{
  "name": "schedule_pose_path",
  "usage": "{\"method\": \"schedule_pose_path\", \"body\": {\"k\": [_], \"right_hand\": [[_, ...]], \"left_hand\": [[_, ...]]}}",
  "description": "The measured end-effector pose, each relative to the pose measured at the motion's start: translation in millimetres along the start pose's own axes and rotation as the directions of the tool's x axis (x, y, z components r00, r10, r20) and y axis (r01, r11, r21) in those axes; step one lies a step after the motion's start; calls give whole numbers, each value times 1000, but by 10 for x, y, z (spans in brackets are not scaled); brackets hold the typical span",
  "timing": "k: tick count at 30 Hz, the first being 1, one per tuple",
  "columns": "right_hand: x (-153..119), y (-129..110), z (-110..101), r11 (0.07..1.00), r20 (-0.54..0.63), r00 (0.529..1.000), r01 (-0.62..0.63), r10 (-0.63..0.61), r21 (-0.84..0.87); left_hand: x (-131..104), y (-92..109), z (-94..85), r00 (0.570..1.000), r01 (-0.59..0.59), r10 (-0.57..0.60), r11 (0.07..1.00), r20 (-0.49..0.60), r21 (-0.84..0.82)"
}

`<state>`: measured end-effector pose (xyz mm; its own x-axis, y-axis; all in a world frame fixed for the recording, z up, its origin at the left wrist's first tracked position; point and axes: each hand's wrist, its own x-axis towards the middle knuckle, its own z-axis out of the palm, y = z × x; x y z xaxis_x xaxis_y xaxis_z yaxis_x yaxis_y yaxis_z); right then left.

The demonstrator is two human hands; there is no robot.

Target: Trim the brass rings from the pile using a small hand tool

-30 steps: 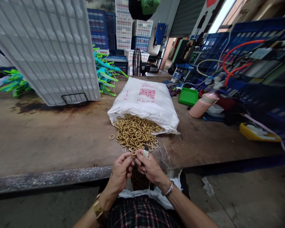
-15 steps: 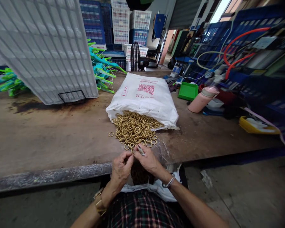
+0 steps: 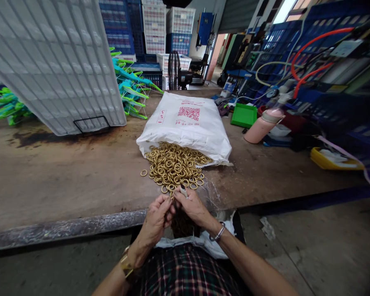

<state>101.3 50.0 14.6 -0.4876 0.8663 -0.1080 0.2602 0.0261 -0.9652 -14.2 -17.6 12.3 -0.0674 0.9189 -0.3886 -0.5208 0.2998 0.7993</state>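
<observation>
Many brass-coloured rings (image 3: 172,166) spill from the mouth of a white sack (image 3: 185,119) onto the brown table. At the table's front edge, my left hand (image 3: 157,216) has its fingers pinched together, and what they hold is too small to make out. My right hand (image 3: 193,205) touches it fingertip to fingertip and is closed on a small pale tool with a dark tip (image 3: 183,190). A ring seems to sit between the two hands. Below them, an open white bag (image 3: 211,242) with dark contents lies at the lap.
A big grey plastic crate (image 3: 64,70) stands tilted at the left, with green and blue plastic parts (image 3: 131,88) behind it. To the right are a green tray (image 3: 244,115), a pink bottle (image 3: 262,126) and a yellow tray (image 3: 333,161). One ring (image 3: 144,173) lies apart.
The fingers of my left hand have curled and shifted slightly. In my right hand the small tool has turned more upright. The pile and the sack look the same.
</observation>
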Motion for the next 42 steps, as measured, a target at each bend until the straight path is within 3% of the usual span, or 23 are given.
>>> {"method": "schedule_pose_path", "body": {"k": [3,7,10,14,20,27,31,35,39,42], "right_hand": [[-6,54,-27,979,-50,995,70,-81,-189],[-67,129,-41,833,126,970,244,-209,-497],[-101,145,-23,704,200,957,289,-208,-649],[-99,113,6,599,196,969,247,-149,-762],[-94,77,25,561,143,985,172,-96,-810],[-93,87,33,539,216,973,227,-84,-811],[-38,70,-19,502,131,991,126,-25,-856],[16,91,-98,497,18,999,40,-48,-867],[40,102,-48,550,64,987,134,-145,-824],[65,88,39,521,85,991,126,-102,-844]], "left_hand": [[3,-10,-8,999,-42,43,999,-33,28],[5,-28,-29,995,-75,79,995,-59,65],[9,-37,-43,994,-80,86,993,-72,81],[16,-58,-66,993,-76,85,992,-85,101],[20,-104,-105,992,-75,86,991,-94,115],[-7,-103,-129,991,-103,116,982,-73,156],[-157,-66,-90,997,-78,79,988,0,134],[-274,-27,-48,994,22,-21,1000,105,-14],[-210,-26,-115,993,109,-99,976,62,-188],[-153,-35,-195,992,128,-120,955,47,-267]]}}
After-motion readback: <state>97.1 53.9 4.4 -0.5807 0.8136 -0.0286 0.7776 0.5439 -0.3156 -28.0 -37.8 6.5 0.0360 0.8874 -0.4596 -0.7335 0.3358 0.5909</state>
